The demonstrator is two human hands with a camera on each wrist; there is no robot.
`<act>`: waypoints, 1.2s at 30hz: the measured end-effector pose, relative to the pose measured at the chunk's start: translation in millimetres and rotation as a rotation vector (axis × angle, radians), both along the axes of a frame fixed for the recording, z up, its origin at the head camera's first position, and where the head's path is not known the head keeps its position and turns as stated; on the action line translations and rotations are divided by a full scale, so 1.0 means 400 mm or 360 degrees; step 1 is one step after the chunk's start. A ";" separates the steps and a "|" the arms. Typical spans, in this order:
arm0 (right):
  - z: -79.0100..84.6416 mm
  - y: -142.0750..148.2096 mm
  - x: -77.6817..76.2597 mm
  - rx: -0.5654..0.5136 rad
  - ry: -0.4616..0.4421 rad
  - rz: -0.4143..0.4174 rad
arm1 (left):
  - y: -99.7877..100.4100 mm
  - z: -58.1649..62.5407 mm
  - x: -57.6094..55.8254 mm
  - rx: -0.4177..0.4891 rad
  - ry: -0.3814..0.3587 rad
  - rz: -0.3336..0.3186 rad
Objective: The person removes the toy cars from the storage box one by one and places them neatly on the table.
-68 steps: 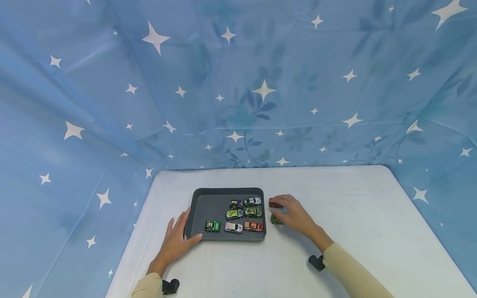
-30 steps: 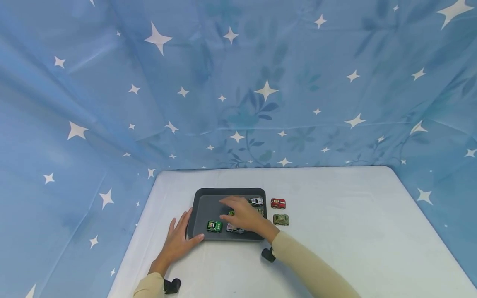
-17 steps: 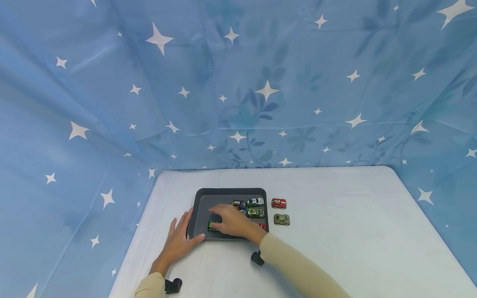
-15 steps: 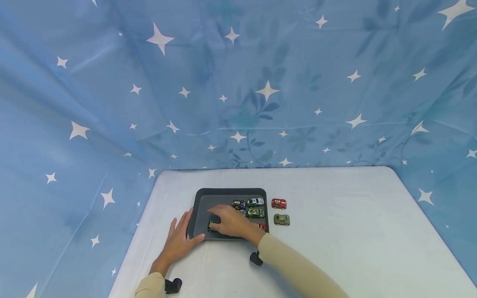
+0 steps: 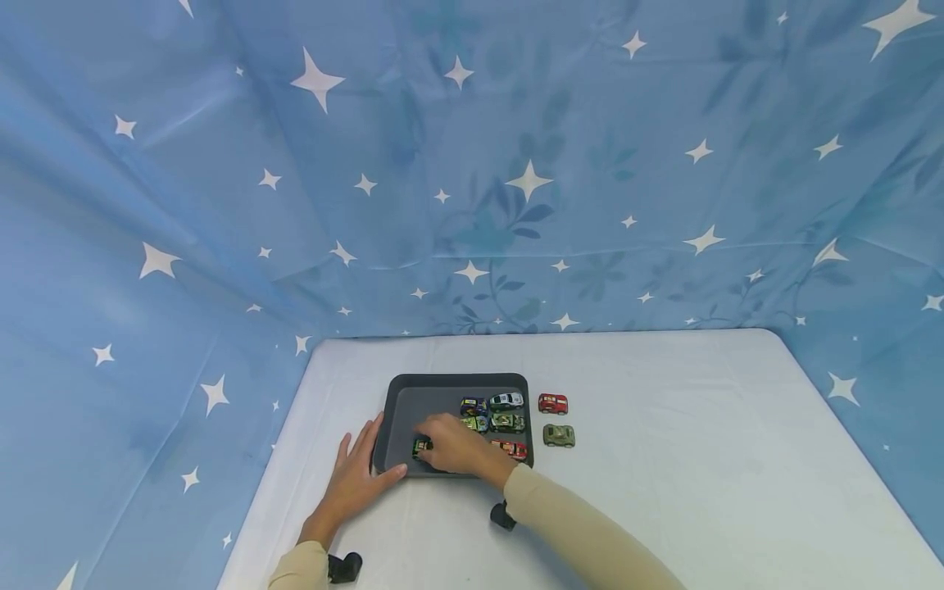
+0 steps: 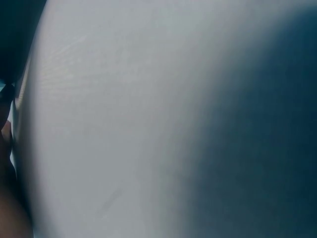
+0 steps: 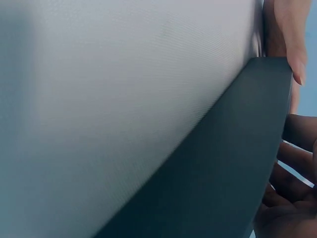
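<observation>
In the head view a dark grey tray lies on the white table, with several small toy cars in its right half. My right hand reaches over the tray's front, thumb and index finger pinching the green toy car from its sides. The palm hides another car beside it. At the tray's left front corner my left hand rests with straight fingers along the left side and its thumb at the front rim. In the right wrist view the tray's outer wall fills the middle, with the left thumb on its rim.
A red toy car and an olive green toy car stand on the table just right of the tray. Inside it are a white car, a camouflage car and a red-orange car. A blue starry cloth hangs behind.
My right hand left the red car outside the tray, crossed leftward over the tray and came down to the green car, its fingers closing in. The left hand stays at the corner.
</observation>
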State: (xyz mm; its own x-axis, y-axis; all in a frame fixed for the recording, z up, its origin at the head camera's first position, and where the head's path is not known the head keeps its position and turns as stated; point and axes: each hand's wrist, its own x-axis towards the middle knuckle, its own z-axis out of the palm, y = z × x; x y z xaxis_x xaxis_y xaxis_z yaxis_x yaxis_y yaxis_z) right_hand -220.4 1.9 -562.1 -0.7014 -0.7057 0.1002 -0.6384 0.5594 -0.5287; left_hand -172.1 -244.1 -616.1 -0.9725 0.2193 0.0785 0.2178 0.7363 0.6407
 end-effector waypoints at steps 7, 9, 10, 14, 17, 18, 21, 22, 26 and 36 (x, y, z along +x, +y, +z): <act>-0.016 -0.001 0.006 0.0015 0.0027 0.0004 | 0.004 -0.005 0.002 -0.0001 0.0020 -0.0006; -0.020 0.000 0.008 0.0016 0.0031 -0.0005 | 0.006 -0.010 0.004 0.0026 0.0062 -0.0003; -0.021 0.000 0.008 0.0017 0.0033 -0.0009 | 0.007 -0.013 0.005 0.0038 0.0081 -0.0004; -0.025 0.000 0.010 0.0013 0.0038 -0.0031 | 0.008 -0.014 0.006 0.0044 0.0120 -0.0010; -0.028 -0.002 0.010 0.0001 0.0070 -0.0047 | 0.007 -0.009 0.003 0.0033 0.0102 -0.0017; -0.028 -0.003 0.010 0.0000 0.0085 -0.0053 | 0.006 -0.006 0.001 0.0028 0.0088 -0.0019; -0.028 -0.007 0.010 0.0005 0.0119 -0.0074 | 0.005 0.000 -0.003 0.0018 0.0037 -0.0018; -0.028 -0.008 0.011 0.0010 0.0125 -0.0082 | 0.005 0.001 -0.003 0.0009 0.0021 -0.0018; -0.029 -0.011 0.012 0.0012 0.0108 -0.0099 | 0.004 0.003 -0.004 -0.0004 -0.0007 -0.0011; -0.014 -0.001 0.010 -0.0068 0.0065 -0.0047 | 0.003 0.003 -0.003 -0.0006 -0.0004 -0.0019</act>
